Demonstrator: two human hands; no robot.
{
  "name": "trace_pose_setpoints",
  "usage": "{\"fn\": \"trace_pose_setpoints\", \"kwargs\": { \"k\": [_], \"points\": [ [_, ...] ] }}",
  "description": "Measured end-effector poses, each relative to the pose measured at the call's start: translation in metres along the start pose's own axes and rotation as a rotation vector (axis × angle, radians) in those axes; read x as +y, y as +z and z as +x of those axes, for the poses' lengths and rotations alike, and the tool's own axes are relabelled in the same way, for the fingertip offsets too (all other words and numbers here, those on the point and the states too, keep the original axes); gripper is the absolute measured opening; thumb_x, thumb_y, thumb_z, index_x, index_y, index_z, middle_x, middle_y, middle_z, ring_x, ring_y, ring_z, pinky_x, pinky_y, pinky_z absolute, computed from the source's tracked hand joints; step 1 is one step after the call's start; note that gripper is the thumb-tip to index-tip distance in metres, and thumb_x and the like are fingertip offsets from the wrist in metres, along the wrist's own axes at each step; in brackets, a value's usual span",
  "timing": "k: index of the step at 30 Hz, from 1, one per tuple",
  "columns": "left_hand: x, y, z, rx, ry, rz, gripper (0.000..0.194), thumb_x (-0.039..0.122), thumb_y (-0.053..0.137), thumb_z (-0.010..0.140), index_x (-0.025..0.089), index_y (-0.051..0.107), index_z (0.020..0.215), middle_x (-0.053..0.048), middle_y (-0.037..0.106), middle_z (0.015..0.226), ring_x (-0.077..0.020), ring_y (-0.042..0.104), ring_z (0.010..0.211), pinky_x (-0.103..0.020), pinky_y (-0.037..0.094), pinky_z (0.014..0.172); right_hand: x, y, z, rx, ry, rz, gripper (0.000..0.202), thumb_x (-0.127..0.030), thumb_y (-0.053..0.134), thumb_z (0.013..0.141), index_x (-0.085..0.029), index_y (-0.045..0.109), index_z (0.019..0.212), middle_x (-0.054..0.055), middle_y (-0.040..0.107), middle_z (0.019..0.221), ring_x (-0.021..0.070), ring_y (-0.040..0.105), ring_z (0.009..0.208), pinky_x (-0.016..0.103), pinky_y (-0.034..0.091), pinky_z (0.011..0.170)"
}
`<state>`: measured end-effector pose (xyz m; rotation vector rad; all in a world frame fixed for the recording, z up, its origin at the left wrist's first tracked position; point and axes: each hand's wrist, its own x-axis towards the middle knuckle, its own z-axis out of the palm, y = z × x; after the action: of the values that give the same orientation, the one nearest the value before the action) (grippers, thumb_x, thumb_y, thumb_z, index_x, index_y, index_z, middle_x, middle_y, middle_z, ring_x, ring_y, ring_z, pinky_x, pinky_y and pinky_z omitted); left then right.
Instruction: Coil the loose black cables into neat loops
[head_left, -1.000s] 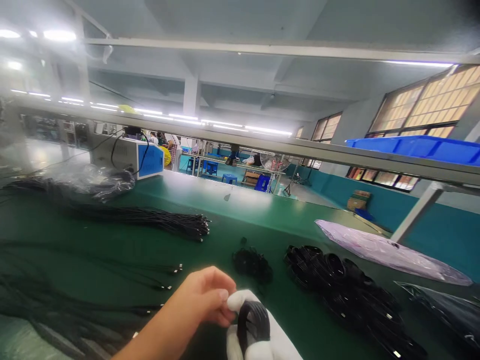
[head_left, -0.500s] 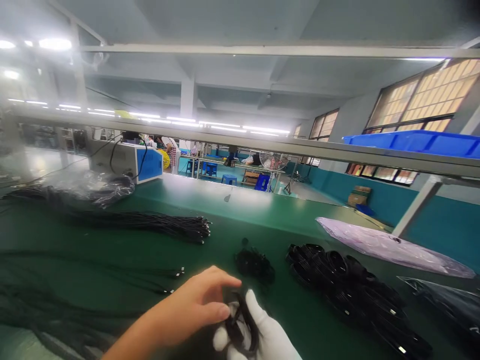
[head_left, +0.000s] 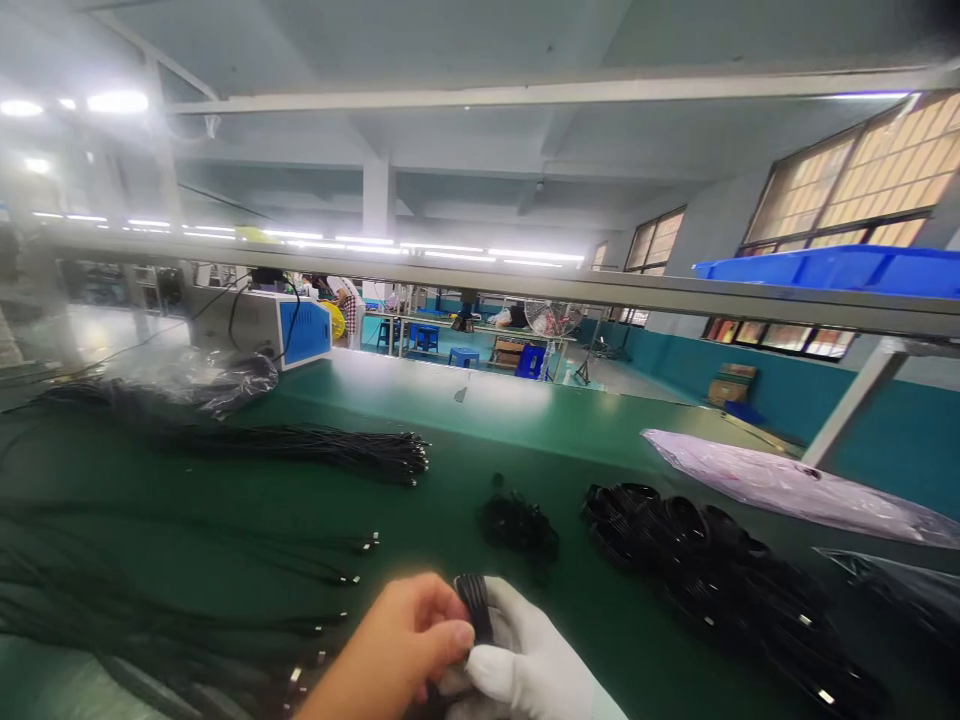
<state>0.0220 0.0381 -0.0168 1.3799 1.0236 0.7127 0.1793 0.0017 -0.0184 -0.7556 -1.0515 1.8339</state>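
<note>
At the bottom middle, my bare left hand and my white-gloved right hand meet on a small coil of black cable. The left fingers pinch the coil from the left. The gloved fingers wrap it from below and the right. Straight black cables with metal ends lie on the green table to the left of my hands. A small tangle of black cable lies just beyond them.
A row of coiled black cables runs along the right. A bundle of long cables lies at the left, clear plastic bags at the right. A blue-and-white machine stands at the back. Above hangs a shelf rail with a blue bin.
The view has dropped slightly. My hands have closed together on the coil, the left thumb now pressing against the gloved fingers, with the coil turned edge-on between them.
</note>
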Motion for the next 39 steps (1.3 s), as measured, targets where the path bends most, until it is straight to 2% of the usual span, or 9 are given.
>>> {"fn": "trace_pose_setpoints", "kwargs": {
  "k": [4, 8, 13, 21, 26, 28, 31, 33, 39],
  "points": [
    [-0.020, 0.008, 0.001, -0.032, 0.046, -0.186, 0.027, 0.036, 0.066, 0.060, 0.018, 0.048, 0.068, 0.007, 0.045, 0.054, -0.0056, 0.034, 0.044, -0.018, 0.025, 0.040, 0.000, 0.002, 0.001, -0.011, 0.001, -0.062, 0.052, -0.030, 0.083, 0.059, -0.015, 0.056, 0.100, 0.006, 0.059, 0.094, 0.0171, 0.059, 0.077, 0.026, 0.045, 0.063],
    [-0.019, 0.006, -0.003, -0.105, 0.048, -0.303, 0.026, 0.037, 0.065, 0.065, 0.017, 0.050, 0.069, 0.003, 0.051, 0.056, -0.0093, 0.045, 0.050, -0.021, 0.035, 0.049, -0.003, 0.011, -0.004, -0.081, 0.005, 0.103, 0.050, -0.034, 0.080, 0.064, -0.013, 0.057, 0.103, 0.004, 0.056, 0.085, 0.0110, 0.053, 0.068, 0.026, 0.042, 0.066],
    [-0.013, 0.003, -0.005, -0.133, 0.081, -0.249, 0.021, 0.032, 0.063, 0.069, 0.016, 0.050, 0.071, 0.002, 0.053, 0.060, -0.0108, 0.048, 0.056, -0.023, 0.036, 0.057, -0.003, 0.017, -0.005, -0.061, 0.008, 0.152, 0.049, -0.034, 0.081, 0.063, -0.014, 0.057, 0.100, 0.002, 0.053, 0.082, 0.0120, 0.051, 0.069, 0.026, 0.040, 0.064],
    [-0.021, 0.000, -0.001, -0.140, 0.040, -0.282, 0.033, 0.044, 0.066, 0.067, 0.016, 0.049, 0.070, 0.002, 0.054, 0.058, -0.0100, 0.046, 0.052, -0.023, 0.035, 0.054, 0.001, 0.016, -0.002, -0.045, 0.017, 0.188, 0.044, -0.031, 0.079, 0.066, -0.012, 0.059, 0.100, 0.005, 0.054, 0.086, 0.0148, 0.055, 0.072, 0.024, 0.038, 0.059],
    [-0.012, 0.000, -0.010, 0.214, 0.165, 0.245, 0.009, 0.020, 0.052, 0.070, 0.019, 0.052, 0.079, 0.002, 0.051, 0.067, -0.0141, 0.051, 0.058, -0.025, 0.040, 0.055, 0.003, 0.012, -0.001, -0.051, 0.060, 0.190, 0.045, -0.029, 0.080, 0.061, -0.014, 0.058, 0.098, 0.004, 0.055, 0.091, 0.0096, 0.053, 0.066, 0.024, 0.040, 0.061],
    [-0.010, 0.003, -0.014, 0.330, 0.322, 0.435, 0.028, 0.009, 0.047, 0.068, 0.020, 0.055, 0.093, -0.001, 0.054, 0.081, -0.0155, 0.054, 0.068, -0.027, 0.043, 0.065, -0.001, 0.012, -0.001, -0.028, 0.061, 0.065, 0.046, -0.027, 0.078, 0.060, -0.015, 0.058, 0.100, 0.004, 0.057, 0.090, 0.0116, 0.055, 0.068, 0.026, 0.041, 0.063],
    [-0.014, 0.008, -0.015, 0.350, 0.481, 0.573, 0.048, 0.003, 0.042, 0.067, 0.022, 0.057, 0.109, -0.005, 0.057, 0.095, -0.0179, 0.057, 0.077, -0.028, 0.044, 0.072, -0.006, 0.011, 0.000, 0.050, 0.067, -0.194, 0.042, -0.017, 0.069, 0.060, -0.013, 0.059, 0.100, 0.003, 0.061, 0.079, 0.0194, 0.061, 0.077, 0.031, 0.044, 0.072],
    [-0.017, 0.009, -0.014, 0.342, 0.540, 0.645, 0.045, 0.002, 0.041, 0.069, 0.022, 0.062, 0.104, -0.006, 0.059, 0.093, -0.0195, 0.058, 0.079, -0.028, 0.044, 0.071, -0.007, 0.010, 0.002, 0.051, 0.048, -0.262, 0.038, -0.015, 0.066, 0.057, -0.013, 0.061, 0.095, 0.002, 0.061, 0.074, 0.0216, 0.062, 0.079, 0.034, 0.045, 0.076],
    [-0.011, 0.006, -0.012, 0.383, 0.462, 0.536, 0.035, 0.002, 0.042, 0.073, 0.019, 0.068, 0.088, -0.003, 0.060, 0.079, -0.0160, 0.059, 0.073, -0.024, 0.043, 0.065, 0.003, 0.009, 0.006, -0.040, 0.064, -0.064, 0.051, -0.030, 0.078, 0.059, -0.014, 0.058, 0.104, 0.007, 0.060, 0.092, 0.0184, 0.062, 0.071, 0.034, 0.047, 0.069]
  ]
}}
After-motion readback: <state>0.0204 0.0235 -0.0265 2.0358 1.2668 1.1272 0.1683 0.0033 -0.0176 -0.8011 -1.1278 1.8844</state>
